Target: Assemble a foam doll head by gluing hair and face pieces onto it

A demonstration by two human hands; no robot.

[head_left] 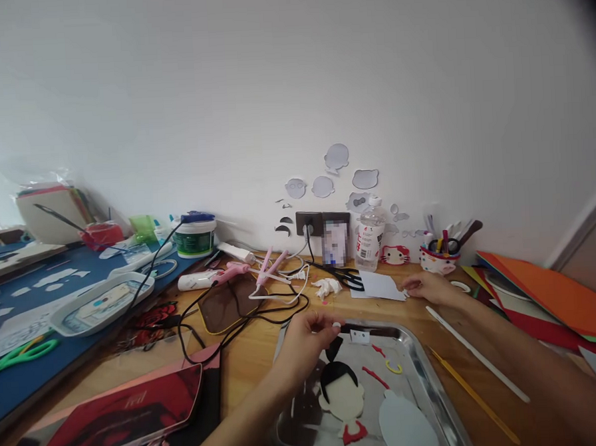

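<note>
My left hand (314, 338) hovers over the far left edge of a metal tray (423, 376), thumb and fingers pinched together. A tiny white spot shows at the thumb tip; whether it is a nail or a held piece is unclear. Below it in the tray lie a black cut piece (333, 349), a cream face shape with black hair (343, 395), a red collar piece (354, 433), red strips (375, 377), a yellow ring piece (394, 366) and a pale head-shaped cutout (407, 425). My right hand (431, 288) has its fingertips closed at small white scraps (406, 294) beside a white paper sheet (378, 285).
Black scissors (343, 274), a crumpled tissue (327, 288) and a clear bottle (370, 236) stand near the wall. Cords and a pink glue gun (231, 273) lie left. A white stick (477, 353), yellow stick (474, 395) and coloured sheets (556, 296) are at right.
</note>
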